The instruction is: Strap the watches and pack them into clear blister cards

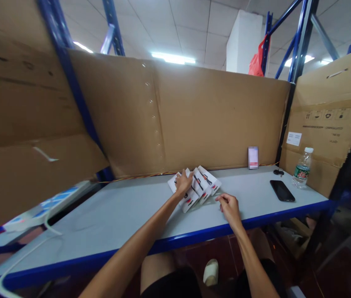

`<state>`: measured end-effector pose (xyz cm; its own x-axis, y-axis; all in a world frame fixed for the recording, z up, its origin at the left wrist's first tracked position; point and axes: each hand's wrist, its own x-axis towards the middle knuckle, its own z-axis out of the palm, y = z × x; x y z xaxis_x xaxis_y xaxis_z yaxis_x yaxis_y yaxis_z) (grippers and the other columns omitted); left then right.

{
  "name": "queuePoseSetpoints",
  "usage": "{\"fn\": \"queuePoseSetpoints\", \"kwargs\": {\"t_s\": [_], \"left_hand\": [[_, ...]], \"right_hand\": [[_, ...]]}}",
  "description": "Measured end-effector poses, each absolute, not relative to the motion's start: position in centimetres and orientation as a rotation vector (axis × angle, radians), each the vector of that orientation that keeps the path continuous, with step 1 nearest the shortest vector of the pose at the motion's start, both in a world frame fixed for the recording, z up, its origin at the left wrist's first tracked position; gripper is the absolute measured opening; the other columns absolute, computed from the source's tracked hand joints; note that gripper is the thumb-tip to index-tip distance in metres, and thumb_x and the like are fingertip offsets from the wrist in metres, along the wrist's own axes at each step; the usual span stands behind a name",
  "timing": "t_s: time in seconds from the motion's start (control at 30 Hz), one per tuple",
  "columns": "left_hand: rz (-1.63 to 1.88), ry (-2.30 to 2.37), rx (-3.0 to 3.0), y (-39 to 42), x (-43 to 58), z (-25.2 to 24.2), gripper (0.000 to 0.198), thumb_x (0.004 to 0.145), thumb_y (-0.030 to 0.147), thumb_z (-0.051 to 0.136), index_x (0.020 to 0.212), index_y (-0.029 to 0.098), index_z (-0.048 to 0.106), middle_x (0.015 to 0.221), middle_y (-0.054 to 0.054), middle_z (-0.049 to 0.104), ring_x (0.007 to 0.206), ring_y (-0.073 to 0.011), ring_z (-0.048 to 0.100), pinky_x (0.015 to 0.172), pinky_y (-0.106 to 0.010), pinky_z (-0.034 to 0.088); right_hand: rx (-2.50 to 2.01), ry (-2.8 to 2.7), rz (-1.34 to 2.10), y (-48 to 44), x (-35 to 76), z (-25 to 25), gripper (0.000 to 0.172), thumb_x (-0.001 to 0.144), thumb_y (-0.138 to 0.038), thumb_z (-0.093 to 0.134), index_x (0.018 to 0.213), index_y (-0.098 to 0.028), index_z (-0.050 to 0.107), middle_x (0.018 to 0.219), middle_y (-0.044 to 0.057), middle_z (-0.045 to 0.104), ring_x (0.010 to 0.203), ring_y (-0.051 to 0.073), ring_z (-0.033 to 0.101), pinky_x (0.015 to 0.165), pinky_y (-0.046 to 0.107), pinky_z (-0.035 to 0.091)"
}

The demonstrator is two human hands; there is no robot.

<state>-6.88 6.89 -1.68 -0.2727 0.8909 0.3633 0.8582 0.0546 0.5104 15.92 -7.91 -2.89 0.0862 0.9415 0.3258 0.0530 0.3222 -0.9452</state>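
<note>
Several flat white boxes [208, 182] printed with a dark, orange-tipped item lean over one another in a fan on the grey table. My left hand [183, 182] is closed over the upper part of the leftmost white box [190, 200], its fingertips bent over the printed face. To the right of the boxes and a little nearer to me, my right hand [229, 206] hovers just over the tabletop. Its fingers are curled in towards the thumb, and I see nothing between them. A small gap separates it from the boxes.
The grey table [125, 215] has a blue front edge and tall cardboard walls [212, 120]. At right are a black phone [282, 191], a water bottle [302, 169], small dark keys [278, 171] and an upright lit phone [253, 157]. A white cable [23, 252] hangs at left. Another person's arm shows far right.
</note>
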Motion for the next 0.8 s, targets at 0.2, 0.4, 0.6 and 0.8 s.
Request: {"fn": "queuePoseSetpoints", "kwargs": {"t_s": [0.2,0.4,0.6,0.8], "left_hand": [[0.934,1.818,2.5,4.6,-11.1,-2.1,0.066,0.104,0.048,0.037,0.164,0.022,0.032,0.169,-0.012,0.032,0.157,-0.0318,0.025,0.125,-0.056,0.026],[0.548,1.629,2.892,4.2,-9.8,-1.1,0.061,0.106,0.05,0.03,0.161,0.027,0.039,0.17,-0.006,0.029,0.16,-0.0289,0.017,0.128,-0.056,0.013],[0.406,1.689,2.81,6.0,-6.9,-0.2,0.061,0.106,0.049,0.027,0.164,0.03,0.033,0.171,-0.004,0.028,0.16,-0.0237,0.016,0.129,-0.051,0.011],[0.395,1.922,2.6,6.5,-4.2,-0.5,0.06,0.106,0.043,0.023,0.162,0.026,0.038,0.168,-0.009,0.035,0.158,-0.0288,0.022,0.126,-0.058,0.017]], "right_hand": [[-1.018,-1.267,0.907,-7.8,15.7,-3.2,0.035,0.074,-0.047,0.056,0.072,-0.017,0.074,0.043,-0.005,0.044,0.043,0.012,0.041,0.048,0.025,0.03],[-1.009,-1.258,0.894,-8.0,15.7,-3.1,0.033,0.075,-0.045,0.057,0.07,-0.017,0.073,0.043,-0.005,0.044,0.042,0.012,0.041,0.047,0.024,0.031],[-1.007,-1.267,0.881,-8.3,15.7,-2.9,0.032,0.078,-0.044,0.057,0.07,-0.018,0.073,0.043,-0.005,0.045,0.042,0.012,0.042,0.048,0.025,0.032],[-1.013,-1.263,0.909,-8.4,15.7,-2.8,0.031,0.078,-0.043,0.056,0.073,-0.018,0.074,0.043,-0.006,0.043,0.042,0.012,0.042,0.049,0.025,0.032]]}}
